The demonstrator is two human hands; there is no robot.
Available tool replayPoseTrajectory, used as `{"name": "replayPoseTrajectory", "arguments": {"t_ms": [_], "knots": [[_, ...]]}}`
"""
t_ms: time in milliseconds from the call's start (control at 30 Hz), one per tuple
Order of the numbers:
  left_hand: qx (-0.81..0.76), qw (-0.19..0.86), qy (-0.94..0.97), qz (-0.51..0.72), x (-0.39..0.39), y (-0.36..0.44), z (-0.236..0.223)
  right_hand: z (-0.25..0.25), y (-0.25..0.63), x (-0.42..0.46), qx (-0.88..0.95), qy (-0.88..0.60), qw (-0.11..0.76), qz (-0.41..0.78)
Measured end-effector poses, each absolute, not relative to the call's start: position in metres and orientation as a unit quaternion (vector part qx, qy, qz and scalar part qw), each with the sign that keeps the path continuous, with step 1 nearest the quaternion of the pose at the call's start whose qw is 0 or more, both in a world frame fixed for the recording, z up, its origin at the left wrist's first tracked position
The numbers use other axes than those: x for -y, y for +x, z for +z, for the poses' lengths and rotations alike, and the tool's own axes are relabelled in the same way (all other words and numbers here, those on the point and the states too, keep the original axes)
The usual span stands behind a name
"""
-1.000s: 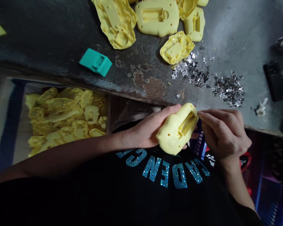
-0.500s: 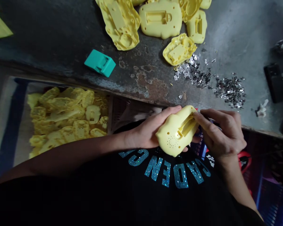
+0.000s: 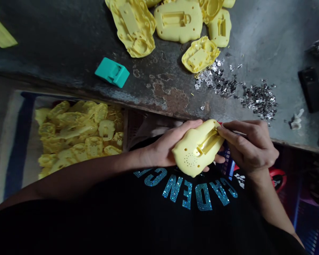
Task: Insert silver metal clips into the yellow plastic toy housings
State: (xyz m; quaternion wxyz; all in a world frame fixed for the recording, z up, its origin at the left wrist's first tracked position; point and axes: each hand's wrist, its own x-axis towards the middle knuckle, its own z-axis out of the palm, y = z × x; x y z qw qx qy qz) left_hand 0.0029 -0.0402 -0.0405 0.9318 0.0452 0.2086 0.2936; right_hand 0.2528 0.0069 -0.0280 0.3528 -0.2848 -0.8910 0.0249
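Observation:
My left hand [image 3: 164, 152] is shut around a pale yellow moulded plastic casing [image 3: 191, 159], which has a small grid of speaker holes and a raised rectangular slot part [image 3: 207, 143]. My right hand [image 3: 248, 145] pinches a thin dark item [image 3: 233, 131] at the casing's upper edge, next to the slot part. The item is partly hidden by my fingers and too small to identify. A speck of red shows at the casing's far edge. Both hands are over the edge of a worn metal workbench [image 3: 69, 46].
Several yellow casings [image 3: 178, 21] and a teal plastic piece [image 3: 112, 72] lie on the bench, beside heaps of small metal clips [image 3: 260, 101]. A dark object [image 3: 311, 90] lies at the right. Below the bench edge, a bin holds many yellow parts [image 3: 77, 131].
The casing has turned slightly in my left hand. My right hand has moved closer to the slot part, with its fingertips now over the casing's upper edge.

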Motion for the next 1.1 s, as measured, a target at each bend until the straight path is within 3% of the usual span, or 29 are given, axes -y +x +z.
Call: {"name": "replayPoseTrajectory", "arguments": {"t_ms": [133,533,667,833,967,1100], "knots": [[-0.199,0.933,0.049,0.296,0.038,0.005,-0.040,-0.027,0.251,-0.007,0.865,-0.316,0.387,0.046],[-0.227,0.921,0.071,0.307,0.042,0.006,-0.037,-0.024,0.250,-0.011,0.905,-0.245,0.346,0.024],[-0.219,0.920,0.055,0.321,0.043,0.004,-0.041,-0.021,0.247,-0.011,0.911,-0.253,0.314,0.084],[-0.211,0.916,0.062,0.335,0.041,0.002,-0.042,-0.017,0.251,-0.011,0.825,-0.361,0.385,0.203],[-0.280,0.879,0.108,0.371,0.042,0.009,-0.034,-0.008,0.252,-0.022,0.825,-0.347,0.313,0.318],[-0.360,0.798,0.185,0.446,0.050,0.013,-0.028,0.004,0.246,-0.032,0.853,-0.329,0.231,0.333]]}}
